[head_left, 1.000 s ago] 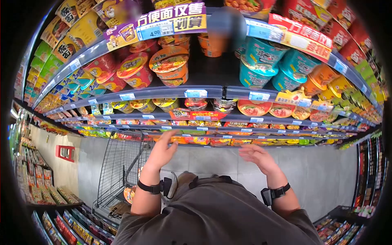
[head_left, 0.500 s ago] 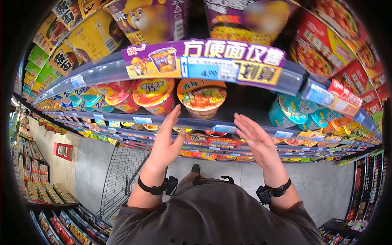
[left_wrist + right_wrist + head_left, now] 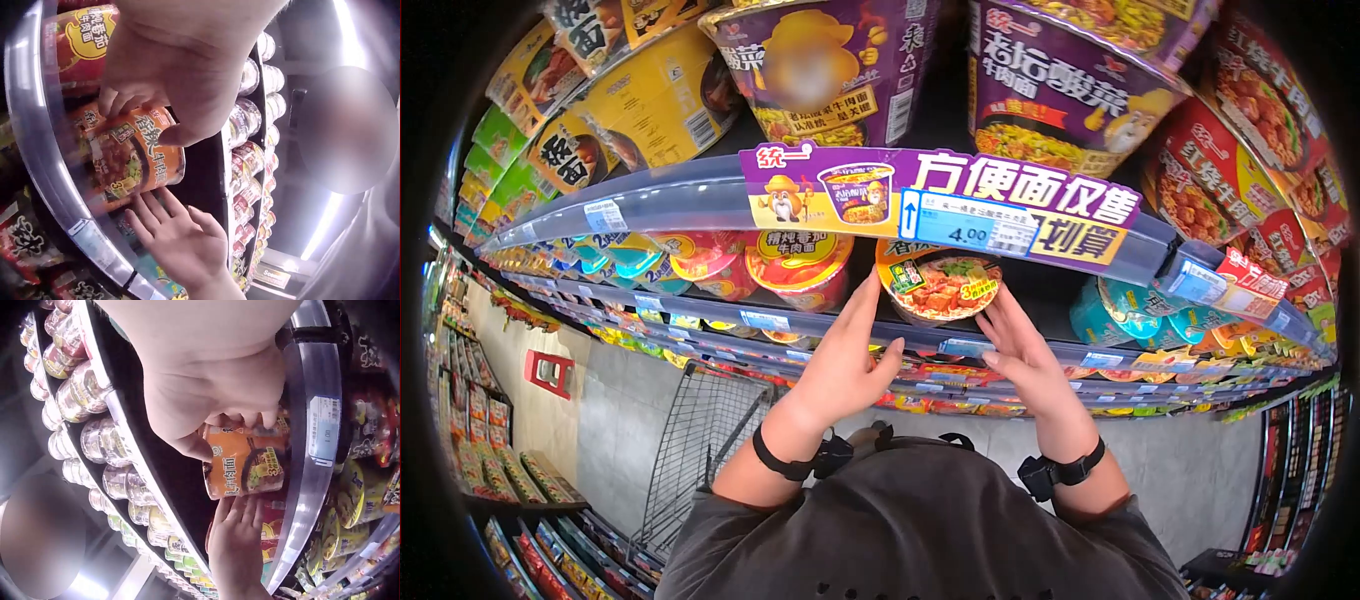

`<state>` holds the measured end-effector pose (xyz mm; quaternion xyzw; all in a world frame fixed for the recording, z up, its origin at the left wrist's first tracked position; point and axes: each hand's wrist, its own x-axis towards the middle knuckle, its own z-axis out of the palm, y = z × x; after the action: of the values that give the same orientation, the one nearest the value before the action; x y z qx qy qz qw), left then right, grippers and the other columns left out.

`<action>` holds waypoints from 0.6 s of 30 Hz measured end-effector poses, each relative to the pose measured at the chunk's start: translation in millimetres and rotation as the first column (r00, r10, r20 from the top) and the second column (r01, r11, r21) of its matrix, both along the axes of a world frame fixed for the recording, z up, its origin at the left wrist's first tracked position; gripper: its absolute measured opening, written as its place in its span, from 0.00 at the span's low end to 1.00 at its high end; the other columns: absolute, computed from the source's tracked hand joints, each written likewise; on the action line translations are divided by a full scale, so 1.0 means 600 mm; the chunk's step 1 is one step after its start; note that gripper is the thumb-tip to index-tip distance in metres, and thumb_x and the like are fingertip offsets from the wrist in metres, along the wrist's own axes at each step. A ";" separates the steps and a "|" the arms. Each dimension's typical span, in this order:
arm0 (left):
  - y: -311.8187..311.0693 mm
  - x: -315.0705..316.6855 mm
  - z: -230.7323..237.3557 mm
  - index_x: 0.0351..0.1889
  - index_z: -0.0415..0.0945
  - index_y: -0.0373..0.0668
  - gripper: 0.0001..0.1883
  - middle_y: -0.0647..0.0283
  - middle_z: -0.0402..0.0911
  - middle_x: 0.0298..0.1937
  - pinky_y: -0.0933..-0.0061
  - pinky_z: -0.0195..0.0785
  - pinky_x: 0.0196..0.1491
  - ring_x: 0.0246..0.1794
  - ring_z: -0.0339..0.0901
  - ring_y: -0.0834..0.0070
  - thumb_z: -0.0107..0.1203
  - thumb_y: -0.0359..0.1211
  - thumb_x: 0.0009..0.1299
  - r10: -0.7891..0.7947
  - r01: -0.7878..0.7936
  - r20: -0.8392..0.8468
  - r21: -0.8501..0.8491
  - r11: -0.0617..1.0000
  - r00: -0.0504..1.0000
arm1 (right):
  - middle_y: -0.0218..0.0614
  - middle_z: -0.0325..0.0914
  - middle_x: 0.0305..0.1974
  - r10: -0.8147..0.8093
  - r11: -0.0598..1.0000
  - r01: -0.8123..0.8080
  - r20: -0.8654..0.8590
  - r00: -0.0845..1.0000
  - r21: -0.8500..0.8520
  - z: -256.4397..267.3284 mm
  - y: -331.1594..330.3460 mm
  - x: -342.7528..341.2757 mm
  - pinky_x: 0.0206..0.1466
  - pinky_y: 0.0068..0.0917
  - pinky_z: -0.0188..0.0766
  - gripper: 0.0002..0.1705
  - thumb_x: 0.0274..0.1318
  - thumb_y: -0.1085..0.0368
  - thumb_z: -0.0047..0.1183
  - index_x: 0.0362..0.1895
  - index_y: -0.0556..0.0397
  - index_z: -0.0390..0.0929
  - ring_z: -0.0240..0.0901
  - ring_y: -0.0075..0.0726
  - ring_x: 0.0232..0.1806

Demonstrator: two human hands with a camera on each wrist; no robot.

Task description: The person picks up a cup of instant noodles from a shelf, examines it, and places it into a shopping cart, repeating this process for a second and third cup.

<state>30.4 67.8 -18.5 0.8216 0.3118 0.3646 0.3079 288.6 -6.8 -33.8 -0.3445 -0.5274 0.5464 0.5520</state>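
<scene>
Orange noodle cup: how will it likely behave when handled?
The orange noodle cup would probably hold its shape, as no dents show. Its glossy-looking surface might feel slippery to the fingers. Its rounded outline could let it swivel if pushed.

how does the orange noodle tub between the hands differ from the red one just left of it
The orange round noodle tub is between the left hand and right hand; the red round noodle tub is not. The orange tub's main lettering lies on orange, the red tub's on a yellow patch. Both carry printed lettering.
</scene>
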 end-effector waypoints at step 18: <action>-0.385 -0.016 -0.070 0.78 0.58 0.32 0.37 0.43 0.69 0.70 0.59 0.65 0.70 0.69 0.70 0.52 0.58 0.25 0.70 0.263 -0.250 0.028 -0.232 0.940 0.964 | 0.46 0.43 0.84 0.361 0.896 -0.373 -0.095 0.928 -0.240 -0.124 -0.269 0.060 0.83 0.50 0.46 0.52 0.65 0.75 0.51 0.86 0.51 0.35 0.46 0.49 0.84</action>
<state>20.6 -163.4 -60.7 0.7223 0.4465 0.3877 0.3586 324.8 -167.9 -108.0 -0.2934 -0.4951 0.7117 0.4029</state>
